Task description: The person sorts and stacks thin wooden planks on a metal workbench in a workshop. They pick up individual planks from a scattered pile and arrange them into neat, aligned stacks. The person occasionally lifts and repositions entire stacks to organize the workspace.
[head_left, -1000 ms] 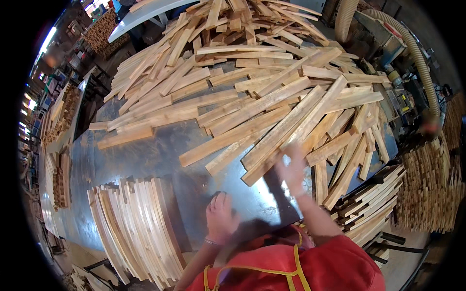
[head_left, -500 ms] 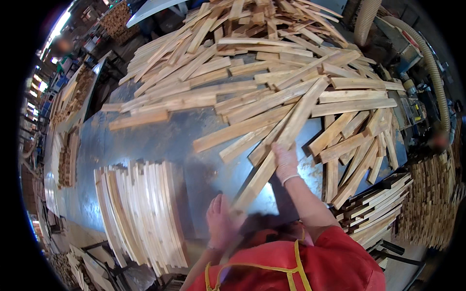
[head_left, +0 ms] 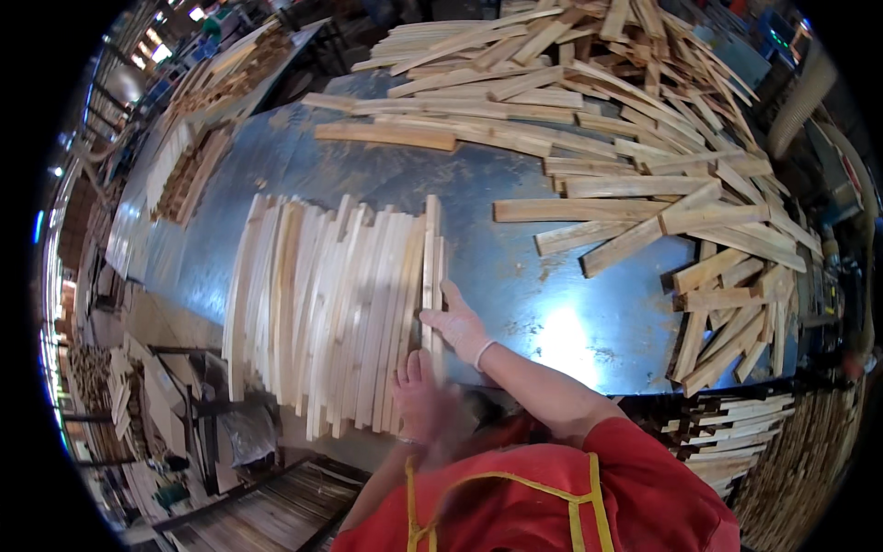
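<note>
A row of pale wooden strips (head_left: 313, 304) stands side by side on the near left of the metal table. At its right end, my right hand (head_left: 455, 327), in a thin pale glove, grips a wooden strip (head_left: 431, 248) along its length, thumb and fingers closed on it. My left hand (head_left: 423, 400) is at the strip's near end, its fingers against the row and the strip between them and the thumb; the palm is partly blurred. Both hands press close to the row's right side.
A loose heap of wooden strips (head_left: 635, 184) spreads over the far and right parts of the metal table (head_left: 515, 322). Stacked strips (head_left: 736, 432) stand below the table's right edge. Smaller stacks (head_left: 189, 175) lie at the far left. A ribbed hose (head_left: 805, 101) hangs at the far right.
My hands have moved left from the heap, bringing the strip to the right end of the row. The view has turned left, so the row appears nearer the middle.
</note>
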The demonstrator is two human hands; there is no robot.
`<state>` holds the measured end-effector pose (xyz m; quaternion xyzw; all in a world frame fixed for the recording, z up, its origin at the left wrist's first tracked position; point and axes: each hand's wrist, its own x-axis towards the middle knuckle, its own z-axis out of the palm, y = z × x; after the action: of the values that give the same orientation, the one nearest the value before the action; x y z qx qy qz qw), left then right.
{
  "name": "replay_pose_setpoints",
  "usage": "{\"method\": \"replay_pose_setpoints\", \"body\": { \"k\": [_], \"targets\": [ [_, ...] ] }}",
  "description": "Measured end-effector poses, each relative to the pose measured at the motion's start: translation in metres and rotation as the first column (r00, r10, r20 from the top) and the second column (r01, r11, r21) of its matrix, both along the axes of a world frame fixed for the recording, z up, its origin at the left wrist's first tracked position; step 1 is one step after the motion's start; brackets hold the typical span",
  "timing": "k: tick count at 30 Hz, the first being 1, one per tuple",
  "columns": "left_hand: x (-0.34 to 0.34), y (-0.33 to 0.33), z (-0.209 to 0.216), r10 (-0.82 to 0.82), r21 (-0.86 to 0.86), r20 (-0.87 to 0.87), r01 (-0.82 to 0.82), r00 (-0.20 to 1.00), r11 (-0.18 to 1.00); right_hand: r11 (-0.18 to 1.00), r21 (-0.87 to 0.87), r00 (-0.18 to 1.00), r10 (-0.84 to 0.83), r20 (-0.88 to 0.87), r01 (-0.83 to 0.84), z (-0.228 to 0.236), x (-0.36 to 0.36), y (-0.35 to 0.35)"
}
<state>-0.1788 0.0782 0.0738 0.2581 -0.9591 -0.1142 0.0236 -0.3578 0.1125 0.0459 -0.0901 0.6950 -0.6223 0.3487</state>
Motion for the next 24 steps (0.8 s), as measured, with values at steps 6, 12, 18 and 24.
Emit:
{"method": "replay_pose_setpoints", "body": {
  "k": [6,12,18,24],
  "targets": [
    [0.032,-0.043,-0.050,-0.099,-0.299,-0.012,0.091,0.995,0.950,0.966,0.202,0.668,0.042,-0.743,0.163,-0.001,-0.093,0.077],
    [-0.003,-0.024,-0.019,-0.037,-0.094,0.083,0.045,0.996,0.995,0.312,-0.110,0.242,-0.878,-0.414,0.944,0.018,-0.261,0.280],
    [-0.073,0.023,-0.009,-0.262,0.031,0.040,0.261,0.964,0.965,0.259,-0.226,0.304,-0.932,0.196,0.939,-0.053,-0.310,0.312],
    [-0.140,0.063,0.005,-0.327,0.202,-0.115,0.345,0.938,0.917,0.484,-0.400,0.624,-0.666,0.408,0.778,-0.007,-0.211,0.247]
  ]
}}
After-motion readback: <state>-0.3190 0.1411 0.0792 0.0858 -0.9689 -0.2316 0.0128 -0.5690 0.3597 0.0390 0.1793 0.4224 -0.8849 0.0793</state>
